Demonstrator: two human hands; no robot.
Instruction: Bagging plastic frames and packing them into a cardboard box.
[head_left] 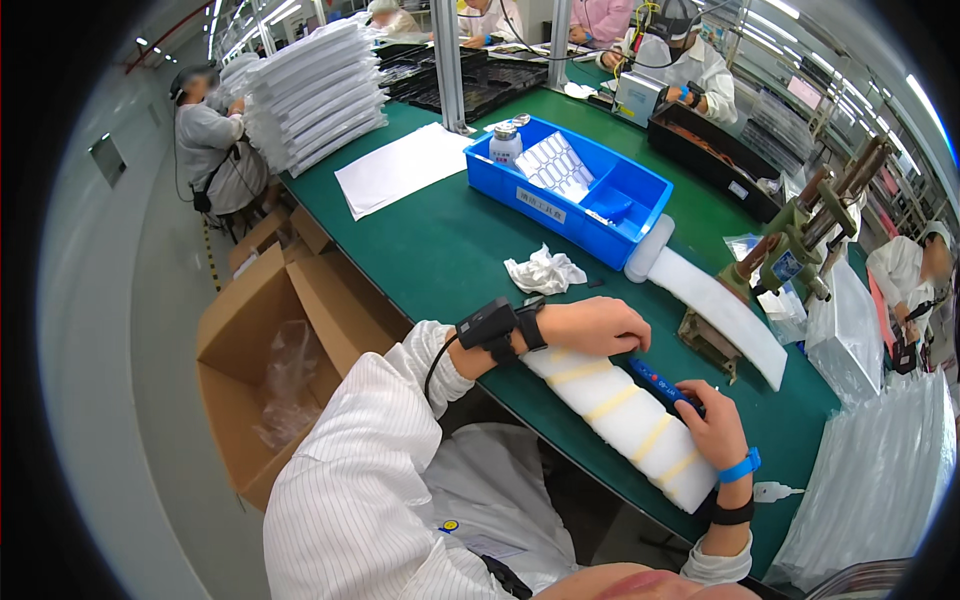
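Note:
Between my hands is a blue pen-shaped tool (652,379) with small marks along its barrel. My right hand (716,428), with a blue band at the wrist, has its fingers closed on the tool's nearer end. Curled fingers on my left hand (598,326) come close to the tool's other end; what they hold, if anything, is hidden. Under my left wrist and beside my right hand lies a long white foam pad (615,420) wrapped with several yellowish tape strips, along the table's near edge. A black device (487,327) is strapped on my left wrist.
Beyond my hands on the green table (430,250) stand a blue divided bin (570,228), a crumpled white cloth (545,270), a white curved strip (715,300) and a green metal press (790,258). An open cardboard box (240,370) is left of the table. Bagged stacks (870,480) flank the right.

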